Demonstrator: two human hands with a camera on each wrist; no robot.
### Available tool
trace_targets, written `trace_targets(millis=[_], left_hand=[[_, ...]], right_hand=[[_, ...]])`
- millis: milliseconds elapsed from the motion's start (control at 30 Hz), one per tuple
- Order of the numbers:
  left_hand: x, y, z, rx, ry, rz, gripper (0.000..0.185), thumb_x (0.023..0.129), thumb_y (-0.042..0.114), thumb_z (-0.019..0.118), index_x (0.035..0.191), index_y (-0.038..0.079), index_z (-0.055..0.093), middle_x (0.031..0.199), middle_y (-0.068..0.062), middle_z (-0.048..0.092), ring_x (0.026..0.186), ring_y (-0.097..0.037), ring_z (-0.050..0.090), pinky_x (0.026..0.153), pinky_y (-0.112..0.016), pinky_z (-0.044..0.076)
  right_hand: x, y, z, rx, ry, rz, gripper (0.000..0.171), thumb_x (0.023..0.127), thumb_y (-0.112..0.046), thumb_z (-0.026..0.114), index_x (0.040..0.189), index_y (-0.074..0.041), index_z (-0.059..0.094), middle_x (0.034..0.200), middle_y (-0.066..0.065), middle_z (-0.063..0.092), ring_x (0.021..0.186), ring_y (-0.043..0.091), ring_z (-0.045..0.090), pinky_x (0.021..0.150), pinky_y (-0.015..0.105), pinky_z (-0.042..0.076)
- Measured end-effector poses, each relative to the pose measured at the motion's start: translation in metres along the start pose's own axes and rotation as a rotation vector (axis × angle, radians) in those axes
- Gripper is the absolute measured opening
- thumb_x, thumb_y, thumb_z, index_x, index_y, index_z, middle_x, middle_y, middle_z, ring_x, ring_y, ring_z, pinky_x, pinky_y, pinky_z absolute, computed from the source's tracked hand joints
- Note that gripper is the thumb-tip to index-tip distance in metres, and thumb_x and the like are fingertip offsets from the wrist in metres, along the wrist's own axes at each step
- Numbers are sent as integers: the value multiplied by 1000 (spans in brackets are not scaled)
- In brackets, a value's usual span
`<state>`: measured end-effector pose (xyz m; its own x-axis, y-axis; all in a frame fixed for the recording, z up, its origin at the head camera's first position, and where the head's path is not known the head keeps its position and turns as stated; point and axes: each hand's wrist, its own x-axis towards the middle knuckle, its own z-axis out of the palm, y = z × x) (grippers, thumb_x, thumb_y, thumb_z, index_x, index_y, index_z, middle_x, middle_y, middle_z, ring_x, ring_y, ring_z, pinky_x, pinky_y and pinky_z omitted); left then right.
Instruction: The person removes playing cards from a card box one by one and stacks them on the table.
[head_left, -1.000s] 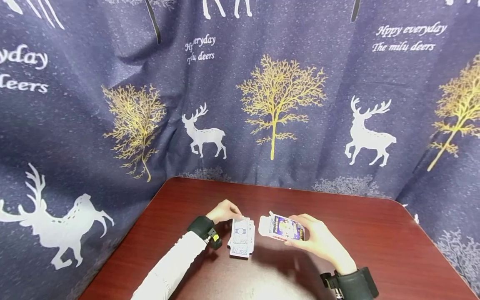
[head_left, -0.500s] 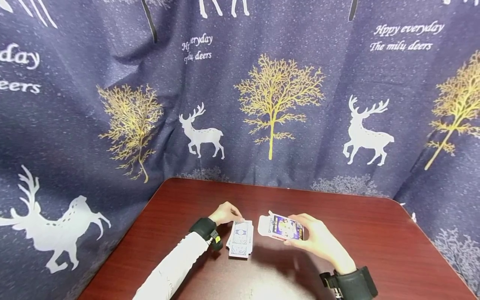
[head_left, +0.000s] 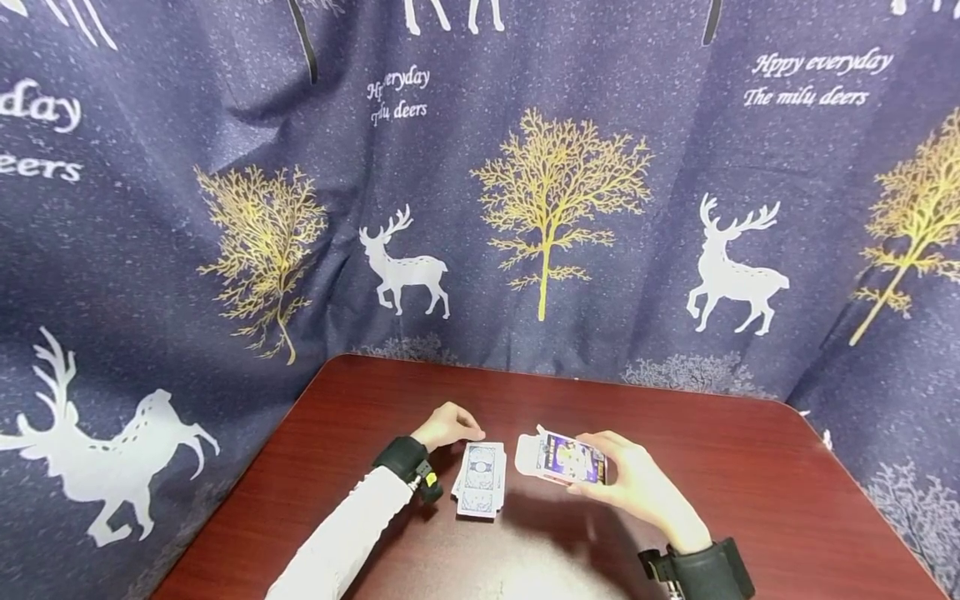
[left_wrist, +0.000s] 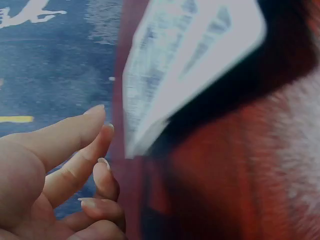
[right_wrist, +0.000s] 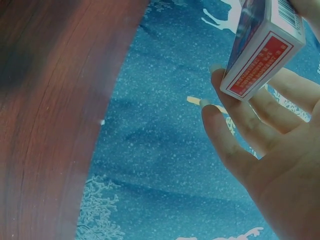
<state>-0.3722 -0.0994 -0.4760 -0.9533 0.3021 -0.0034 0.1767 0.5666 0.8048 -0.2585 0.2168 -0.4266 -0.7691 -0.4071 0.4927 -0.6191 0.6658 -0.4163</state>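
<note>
- Head view: the right hand holds a card box above the dark red table, fingers curled round its far edge and its white flap open at 9 o'clock. The box face bears a purple and yellow picture; any print on it is too small to read.
- A stack of cards lies face down on the table, slightly fanned, at 9 o'clock from the box and apart from it.
- The left hand sits at 11 o'clock from the stack, fingers loosely curled with the tips just beside the stack's far corner; I cannot tell whether they touch it.
- Behind the table hangs a navy curtain with white deer and gold trees, printed "Hppy everyday The milu deers".
- Left wrist view: the left hand holds nothing, fingers gently bent; the blurred stack of cards lies at 1 o'clock, clear of the fingertips.
- Right wrist view: the right hand grips the card box at 12 o'clock, fingers propping its red end panel. That panel carries small white print and the side a barcode, neither readable.
</note>
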Motion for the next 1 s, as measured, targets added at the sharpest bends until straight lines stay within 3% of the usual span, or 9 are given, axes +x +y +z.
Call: trace_targets(millis=[100, 200, 300, 400, 567, 667, 833, 1000], left_hand=[[-9, 10, -6, -31, -12, 56, 14, 84, 18, 73, 87, 5, 75, 87, -5, 73, 77, -8, 58, 70, -25, 45], [-24, 29, -10, -105, -77, 137, 17, 87, 20, 69, 91, 5, 75, 89, -5, 72, 78, -7, 58, 72, -27, 47], [-40, 50, -9, -155, -155, 207, 17, 88, 19, 68, 92, 4, 74, 83, -4, 69, 71, -6, 56, 68, -28, 48], [-52, 65, -2, -174, -167, 238, 15, 87, 16, 68, 91, 2, 75, 79, -4, 69, 68, -5, 54, 64, -25, 46], [-65, 82, 12, -125, -41, 179, 12, 81, 16, 72, 82, 5, 77, 73, 0, 68, 65, -5, 50, 61, -20, 41], [-69, 86, 19, -69, 0, 129, 10, 76, 19, 74, 75, 9, 78, 67, 6, 64, 60, -5, 45, 55, -21, 36], [-72, 88, 26, -43, -7, 104, 11, 73, 20, 77, 74, 9, 79, 66, 7, 66, 57, -5, 42, 52, -20, 33], [-71, 85, 29, -113, -63, 97, 11, 73, 16, 79, 75, 6, 78, 66, 2, 68, 58, -4, 45, 53, -20, 35]], right_hand=[[0, -1, 2, 6, -8, 1, 58, 66, -41, 86, 115, -15, 67, 102, -9, 65, 82, 0, 54, 68, 24, 48], [0, -2, 3, 3, -13, 2, 59, 67, -43, 85, 115, -16, 67, 102, -9, 64, 82, -1, 54, 68, 23, 48], [1, -1, 4, -12, -12, -7, 59, 66, -45, 85, 115, -16, 67, 102, -10, 64, 82, 0, 54, 69, 22, 47], [2, -2, 6, -20, -12, -26, 59, 66, -45, 85, 115, -17, 67, 103, -9, 65, 84, 0, 54, 70, 22, 47], [3, -6, 8, -1, -25, -52, 59, 68, -47, 84, 115, -16, 66, 105, -8, 65, 85, 0, 55, 70, 22, 47], [3, -7, 9, 9, -28, -67, 58, 69, -47, 83, 116, -17, 66, 105, -9, 64, 86, 1, 55, 70, 21, 47], [3, -8, 10, -1, -28, -88, 59, 70, -48, 82, 117, -17, 66, 108, -9, 64, 90, 2, 56, 73, 22, 47], [5, -12, 9, 4, -30, -92, 59, 69, -48, 82, 117, -16, 66, 107, -9, 64, 90, 2, 57, 74, 23, 48]])
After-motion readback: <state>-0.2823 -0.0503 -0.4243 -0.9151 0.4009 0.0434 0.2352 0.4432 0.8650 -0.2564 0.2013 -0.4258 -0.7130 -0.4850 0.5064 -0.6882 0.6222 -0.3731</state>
